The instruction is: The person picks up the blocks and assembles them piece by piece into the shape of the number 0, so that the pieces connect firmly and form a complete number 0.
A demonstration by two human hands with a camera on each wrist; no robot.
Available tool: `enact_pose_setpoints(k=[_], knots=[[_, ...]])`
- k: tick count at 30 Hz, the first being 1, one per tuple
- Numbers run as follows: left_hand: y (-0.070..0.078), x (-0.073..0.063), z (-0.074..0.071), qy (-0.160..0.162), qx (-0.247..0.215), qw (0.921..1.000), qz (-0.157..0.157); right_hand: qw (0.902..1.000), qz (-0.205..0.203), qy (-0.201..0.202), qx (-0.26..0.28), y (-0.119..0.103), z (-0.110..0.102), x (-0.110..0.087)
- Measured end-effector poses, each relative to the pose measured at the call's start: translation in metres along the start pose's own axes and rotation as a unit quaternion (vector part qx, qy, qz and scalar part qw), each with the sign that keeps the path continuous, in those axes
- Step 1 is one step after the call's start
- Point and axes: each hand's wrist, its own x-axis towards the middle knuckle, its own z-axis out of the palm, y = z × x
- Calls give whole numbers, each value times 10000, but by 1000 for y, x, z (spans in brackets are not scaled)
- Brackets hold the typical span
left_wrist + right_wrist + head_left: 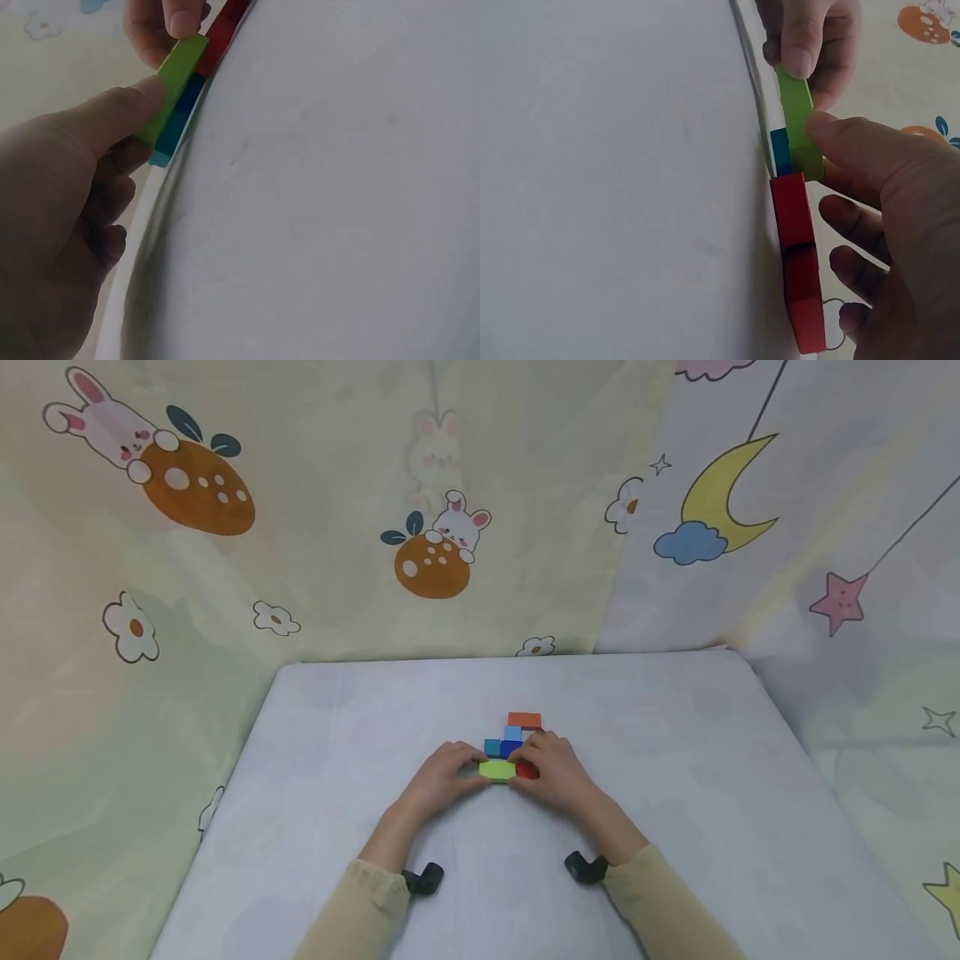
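Head view: smooth, straight-edged green block [497,769] between both hands [447,774] [557,770]

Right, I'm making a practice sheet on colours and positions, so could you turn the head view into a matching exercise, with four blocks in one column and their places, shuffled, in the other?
Blocks
1. Orange block
2. Lime-green block
3. Teal block
4. Light blue block

Places
A. Held by the left hand and the right hand
B. Directly left of the dark blue block
C. Between the dark blue block and the orange block
D. Farthest of the blocks from the person

Pairs: 1-D, 2-A, 3-B, 4-C
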Motion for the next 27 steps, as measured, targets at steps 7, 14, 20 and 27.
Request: enact_pose_setpoints(k=[7,14,20,27], knots=[[16,-7,7,-326,52,9993,169,9992,-391,2,107,3,-9,-25],[24,-11,18,-596,149,9972,430,9996,-122,-183,181,4,-10,-46],[25,-11,23,-649,296,9957,588,9988,-113,-116,458,11,-6,-52],[23,-10,25,-651,323,9955,609,9985,-147,-91,512,18,-2,-52]])
